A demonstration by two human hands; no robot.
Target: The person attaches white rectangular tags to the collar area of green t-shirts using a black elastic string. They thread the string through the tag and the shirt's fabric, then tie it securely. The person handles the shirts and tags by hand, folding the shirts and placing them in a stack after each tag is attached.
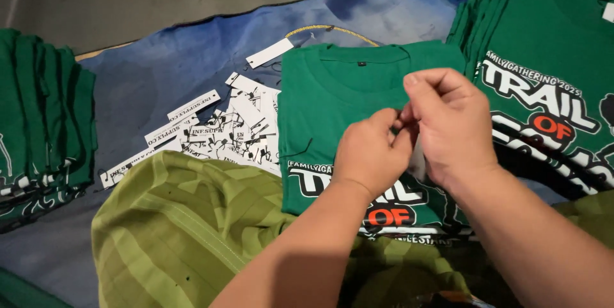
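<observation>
A folded green printed T-shirt (320, 97) lies in front of me on a blue cloth. Over its middle, my left hand (371, 151) and my right hand (451, 126) meet, fingertips pinched together. Between them they hold a small white paper tag (418, 161) that peeks out below the right palm. A thin black string (297, 151) trails off to the left across the shirt. The fingers hide how the tag and string join.
A heap of white paper tags with black strings (230, 129) lies left of the shirt. Stacks of green shirts sit at the far left (38, 116) and at the right (550, 71). An olive striped cloth (185, 225) covers my lap.
</observation>
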